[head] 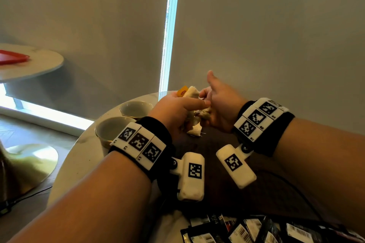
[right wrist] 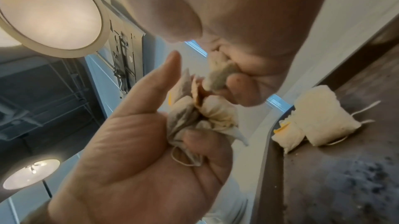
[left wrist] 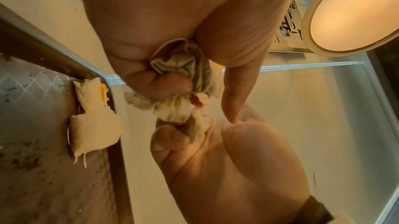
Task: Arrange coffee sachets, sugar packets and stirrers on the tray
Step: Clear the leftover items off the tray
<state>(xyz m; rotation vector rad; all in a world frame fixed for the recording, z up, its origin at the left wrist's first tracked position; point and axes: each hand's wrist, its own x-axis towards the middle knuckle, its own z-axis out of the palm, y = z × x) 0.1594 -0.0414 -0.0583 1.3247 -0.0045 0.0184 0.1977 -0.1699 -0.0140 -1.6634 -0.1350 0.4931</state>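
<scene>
Above the dark brown tray (head: 213, 144), my left hand (head: 183, 110) grips a crumpled bunch of cream tea bags (left wrist: 179, 63) with a yellow tag (head: 182, 91); its index finger points out straight. My right hand (head: 209, 108) pinches one tea bag (right wrist: 218, 74) at the edge of that bunch, thumb raised. Two more tea bags (right wrist: 319, 118) lie at the tray's far edge (left wrist: 92, 125). Several black coffee sachets (head: 256, 229) lie in a heap at the near edge of the table. No stirrers are in view.
Two empty cups (head: 136, 108) (head: 112, 130) stand on the round white table (head: 79, 154) left of the tray. A second table at far left holds a red tray (head: 11, 57). A cable (head: 292, 185) runs over the tray's right side.
</scene>
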